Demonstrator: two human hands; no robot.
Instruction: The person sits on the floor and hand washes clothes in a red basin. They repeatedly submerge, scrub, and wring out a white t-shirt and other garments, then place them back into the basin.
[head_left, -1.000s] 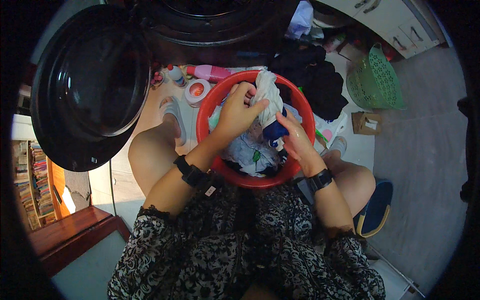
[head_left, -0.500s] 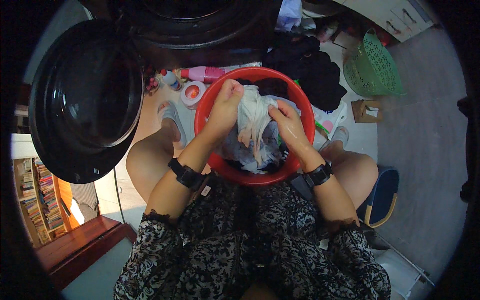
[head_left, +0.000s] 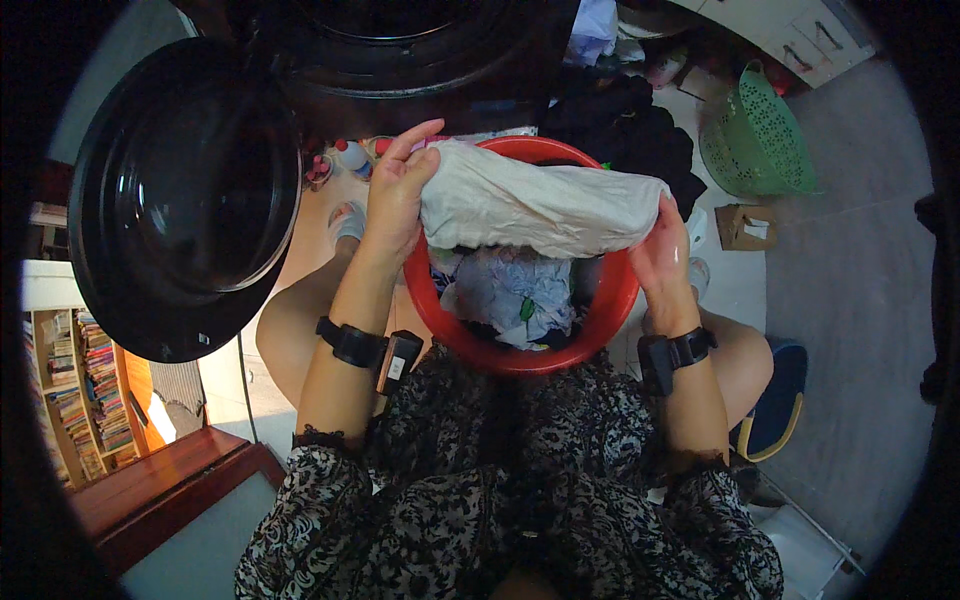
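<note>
A damp-looking white piece of cloth or clothing (head_left: pixel 540 205) is stretched between my hands over a red basin (head_left: pixel 622 300). Its left end is gripped by my left hand (head_left: pixel 398 195), with the thumb pressed on it and the index finger pointing out. On the other side, my right hand (head_left: pixel 662 258) holds the opposite end, its fingers partly behind the fabric. I cannot tell what kind of garment it is. Below it in the basin lie crumpled light blue-grey clothes (head_left: pixel 510 295) and some dark ones. The cloth hides the basin's far part.
A round black appliance door (head_left: pixel 180 200) stands open at the left. Dark clothes (head_left: pixel 625 130) are heaped beyond the basin. At the right are a green perforated basket (head_left: pixel 755 140), a small brown box (head_left: pixel 746 228) and a blue basket (head_left: pixel 778 400). A white bottle (head_left: pixel 352 156) stands far left.
My hands have moved apart, left hand leftward and right hand rightward. The bunched white cloth is now spread wide between them, above the basin.
</note>
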